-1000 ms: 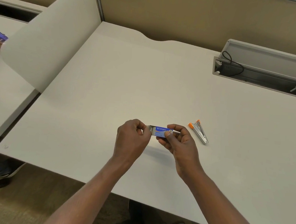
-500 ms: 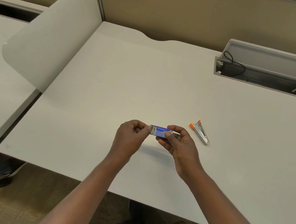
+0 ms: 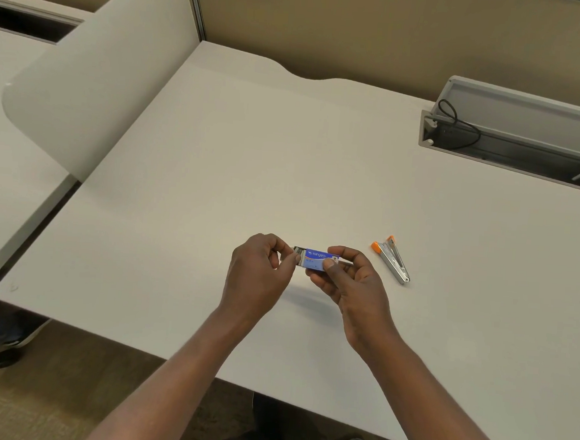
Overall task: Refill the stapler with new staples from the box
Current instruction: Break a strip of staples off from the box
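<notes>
Blue Kangaro staple box (image 3: 319, 259) is held above the white desk (image 3: 216, 180) near its front edge, gripped at its right end by the right hand (image 3: 352, 287), thumb on the printed face and fingers curled behind. The inner tray (image 3: 299, 252), slid partly out at the box's left end with staples showing, is pinched by the curled fingers of the left hand (image 3: 260, 274). The orange-tipped metal stapler (image 3: 391, 259) is seen lying splayed open on the desk just right of the hands, untouched; an open cable trough (image 3: 513, 146) with a black cable (image 3: 460, 123) is set in the far right of the desk.
</notes>
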